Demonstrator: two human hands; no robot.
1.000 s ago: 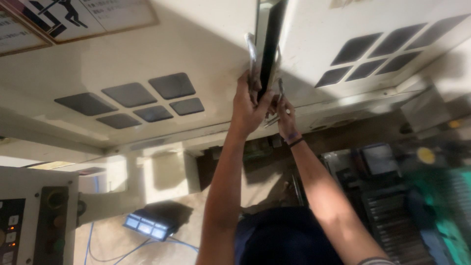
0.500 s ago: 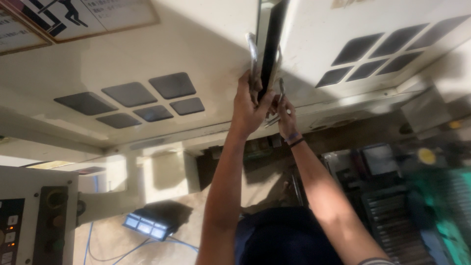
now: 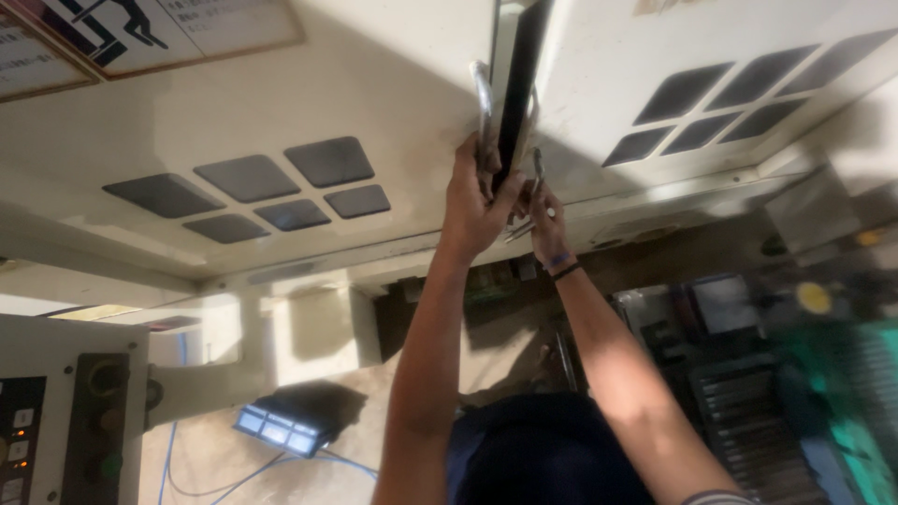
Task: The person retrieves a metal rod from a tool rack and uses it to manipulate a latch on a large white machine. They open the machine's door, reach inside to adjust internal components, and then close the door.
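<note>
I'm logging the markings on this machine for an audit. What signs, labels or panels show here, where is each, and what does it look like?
Framed sign: top left on the cream cabinet, pale sheet with black pictogram, tan border.
Second framed sign: far left edge, cut off, pale.
Control panel: bottom left, dark strip with small lit buttons.
Small label: top edge, right door, tan, mostly cropped.
No packages or screens.
</note>
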